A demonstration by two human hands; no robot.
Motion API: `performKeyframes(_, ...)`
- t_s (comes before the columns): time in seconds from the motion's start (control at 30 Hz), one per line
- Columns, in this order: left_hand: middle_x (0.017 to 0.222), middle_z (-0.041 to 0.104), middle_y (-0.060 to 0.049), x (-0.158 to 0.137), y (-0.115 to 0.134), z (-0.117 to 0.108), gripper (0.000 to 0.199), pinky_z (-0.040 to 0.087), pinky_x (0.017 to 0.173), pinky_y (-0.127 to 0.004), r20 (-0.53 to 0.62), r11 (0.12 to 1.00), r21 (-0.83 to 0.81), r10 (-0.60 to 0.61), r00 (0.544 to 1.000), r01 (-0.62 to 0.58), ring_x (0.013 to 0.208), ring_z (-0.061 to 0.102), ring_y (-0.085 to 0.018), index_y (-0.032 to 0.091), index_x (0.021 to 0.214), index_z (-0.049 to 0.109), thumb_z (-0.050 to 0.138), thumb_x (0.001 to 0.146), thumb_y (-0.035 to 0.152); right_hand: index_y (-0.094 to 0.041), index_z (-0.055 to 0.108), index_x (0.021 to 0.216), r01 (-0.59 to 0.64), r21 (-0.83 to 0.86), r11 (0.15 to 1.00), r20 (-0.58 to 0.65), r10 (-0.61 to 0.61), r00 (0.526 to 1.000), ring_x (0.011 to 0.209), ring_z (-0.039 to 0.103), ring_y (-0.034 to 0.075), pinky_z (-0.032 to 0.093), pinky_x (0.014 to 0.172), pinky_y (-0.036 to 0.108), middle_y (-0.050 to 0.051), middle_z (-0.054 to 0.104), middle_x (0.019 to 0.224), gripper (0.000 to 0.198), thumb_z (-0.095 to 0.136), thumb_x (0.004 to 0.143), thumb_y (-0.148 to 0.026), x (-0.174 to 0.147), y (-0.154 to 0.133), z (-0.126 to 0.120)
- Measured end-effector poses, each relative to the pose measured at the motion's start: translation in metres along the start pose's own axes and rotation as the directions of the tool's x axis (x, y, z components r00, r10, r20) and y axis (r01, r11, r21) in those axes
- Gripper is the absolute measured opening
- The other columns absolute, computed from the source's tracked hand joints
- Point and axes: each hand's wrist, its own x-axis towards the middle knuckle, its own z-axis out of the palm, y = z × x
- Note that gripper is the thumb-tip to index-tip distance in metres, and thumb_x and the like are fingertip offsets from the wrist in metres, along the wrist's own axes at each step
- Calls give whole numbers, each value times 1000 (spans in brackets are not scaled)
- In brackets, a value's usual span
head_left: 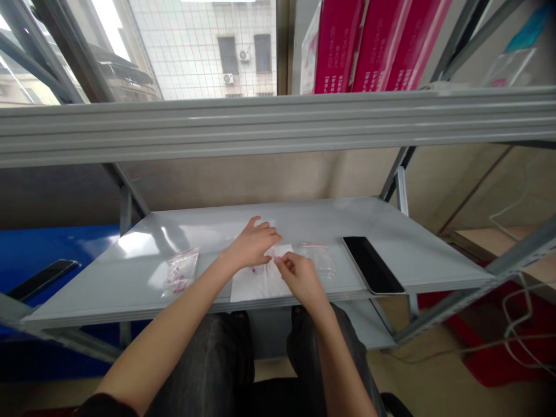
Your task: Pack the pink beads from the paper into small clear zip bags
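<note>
A seated person works at a grey metal shelf (pixel 391 231) that serves as a tabletop, both bare forearms reaching forward over the knees. The left hand (pixel 252 243) lies palm-down on a white sheet of paper (pixel 254 282), its fingers (pixel 271 234) curled toward a small clear packet (pixel 278 252), apparently pinning sheet and packet so neither slides. The right hand (pixel 299 277) comes in from the near side with its knuckles up, thumb and forefinger pinched on the near edge of that packet; whether the grip is fully closed cannot be told at this size. A small pink item shows on the paper just under the left fingers.

To the left of the left hand, well apart, a zip bag with pink pieces (pixel 180 271) lies flat. Just right of the right fingers sits a second clear zip bag (pixel 320 258), and beyond it a black phone (pixel 372 264) lies face-up near the shelf's front edge. Pink cartons (pixel 373 46) stand on the shelf above.
</note>
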Motion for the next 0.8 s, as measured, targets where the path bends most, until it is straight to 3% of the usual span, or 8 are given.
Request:
performKeyframes(0.07,119,67,-10,-11,11,-4,48,31,106,-49,-146,994,-59,-104,984,97,112,57,-28,19,124,59,71,78,30,-14,61,99,-47,221,974,-158,83,984,62,61,16,44,55,24,5,67,75,34,52,92,-45,-2,-8,-3)
performKeyframes(0.13,116,67,-8,-21,28,-4,52,41,97,-42,-344,953,-226,-272,899,202,106,60,-27,21,125,57,73,77,33,-13,54,121,-76,405,911,-236,184,954,70,64,17,50,58,26,10,67,94,59,67,78,-52,-5,-16,-8)
performKeyframes(0.2,109,68,-6,-28,48,-3,52,45,88,-38,-450,889,-381,-420,788,256,95,62,-25,23,123,58,74,73,29,-15,52,126,-96,502,860,-158,200,967,78,66,19,53,64,28,12,66,107,72,76,67,-49,-8,-22,-13)
performKeyframes(0.3,104,67,-4,-35,76,0,57,48,81,-34,-445,801,-519,-552,705,300,81,60,-20,24,124,56,70,69,17,-14,66,101,-109,619,777,59,91,994,77,67,19,54,71,30,8,70,90,42,73,72,-44,-11,-26,-19)
performKeyframes(0.43,99,64,-3,-49,88,1,67,51,77,-32,-283,586,-772,-664,692,246,76,58,-17,22,130,51,74,67,22,-15,66,75,-78,657,750,72,41,997,61,61,14,49,60,25,0,63,64,22,69,77,-37,-15,-29,-26)
performKeyframes(0.6,85,63,-3,-76,79,5,26,51,72,-26,-43,140,-988,-646,762,63,77,60,-15,19,103,66,67,83,36,-16,64,74,-107,587,803,183,-2,983,53,55,10,43,51,20,-1,61,61,15,67,79,-29,-23,-32,-37)
performKeyframes(0.67,80,64,-3,-82,77,7,19,49,68,-24,-8,93,-993,-640,768,67,76,60,-15,18,88,68,67,84,37,-16,65,72,-86,535,841,212,-35,977,54,54,10,43,51,20,-1,60,62,12,66,80,-25,-27,-33,-39)
performKeyframes(0.8,66,58,0,-86,81,10,21,43,58,-22,-28,138,-987,-663,748,86,61,51,-12,17,72,66,67,83,35,-17,66,72,-21,452,892,218,-88,972,57,55,11,43,52,20,-2,61,63,10,61,81,-19,-32,-36,-39)
